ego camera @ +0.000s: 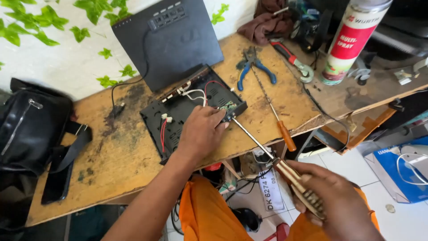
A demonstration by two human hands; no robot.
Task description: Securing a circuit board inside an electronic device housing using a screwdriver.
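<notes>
- Progress: the black device base (178,120) lies open at the counter (111,156) centre, red and white wires and a small circuit board (228,106) exposed; its lid (171,42) leans against the far wall. By this, opening is done and work inside is under way.
- Left hand (201,131): palm down, pressing the base's right edge.
- Right hand (332,198): near right, clamped on a screwdriver (272,156), tip at the board corner.
- Pliers (253,67) and a second screwdriver (278,120) lie unused.

Pliers (255,70) behind opened box (191,111), bag (31,125) left.
</notes>
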